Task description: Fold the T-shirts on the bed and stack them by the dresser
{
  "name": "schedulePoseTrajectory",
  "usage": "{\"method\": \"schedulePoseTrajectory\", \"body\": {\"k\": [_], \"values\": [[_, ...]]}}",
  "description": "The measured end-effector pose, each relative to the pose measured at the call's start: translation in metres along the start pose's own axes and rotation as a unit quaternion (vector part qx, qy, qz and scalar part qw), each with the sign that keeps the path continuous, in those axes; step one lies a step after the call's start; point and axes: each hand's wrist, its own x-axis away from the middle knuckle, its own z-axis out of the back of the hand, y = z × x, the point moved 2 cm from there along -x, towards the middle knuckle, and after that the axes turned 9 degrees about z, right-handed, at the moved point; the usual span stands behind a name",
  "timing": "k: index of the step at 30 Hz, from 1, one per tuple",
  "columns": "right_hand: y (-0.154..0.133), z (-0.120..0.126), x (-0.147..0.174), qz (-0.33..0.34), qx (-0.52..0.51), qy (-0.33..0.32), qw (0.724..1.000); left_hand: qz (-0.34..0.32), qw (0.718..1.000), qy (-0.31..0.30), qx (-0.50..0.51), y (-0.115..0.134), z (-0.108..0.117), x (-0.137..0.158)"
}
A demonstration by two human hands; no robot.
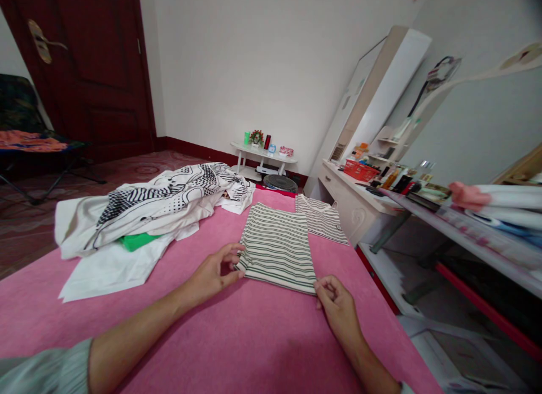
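Observation:
A cream T-shirt with dark green stripes [277,244], folded into a near rectangle, lies flat on the pink bedspread [237,337]. My left hand [215,270] is at its near left corner, thumb along the front edge and curled fingers on the side, gripping the cloth. At the near right corner, my right hand [334,301] pinches the hem between thumb and fingers. Just behind it to the right rests another folded striped shirt [324,219], lying apart from both hands.
To the left, a heap of white clothes with black patterns [169,196] has a green piece [138,241] showing beneath. A dressing table [351,191] and a shelf rack [466,230] line the right side. Beyond the bed stands a low white table [265,152]; a folding chair [34,140] is far left.

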Motion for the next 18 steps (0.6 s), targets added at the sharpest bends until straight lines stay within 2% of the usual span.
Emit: {"method": "schedulePoseTrajectory", "body": {"k": [3, 5, 9, 12, 15, 18], "values": [[-0.003, -0.002, -0.001, -0.036, -0.093, -0.022, 0.995, 0.027, 1.000, -0.009, 0.009, 0.003, -0.001, 0.000], [-0.007, 0.000, -0.002, -0.050, -0.118, -0.034, 0.991, 0.048, 0.999, 0.005, 0.024, 0.005, 0.000, 0.000], [-0.017, 0.008, 0.000, -0.066, -0.107, -0.023, 0.992, 0.069, 0.995, 0.049, 0.046, 0.003, 0.004, 0.003], [-0.016, 0.010, 0.008, -0.061, -0.079, -0.048, 0.994, 0.071, 0.996, 0.038, 0.024, -0.004, 0.004, 0.010], [-0.012, 0.010, 0.014, -0.043, -0.018, -0.108, 0.993, 0.083, 0.993, 0.019, -0.087, -0.005, 0.008, 0.019], [-0.017, 0.018, 0.008, 0.021, 0.096, -0.123, 0.988, 0.070, 0.956, 0.041, -0.282, 0.017, 0.014, 0.024]]}}
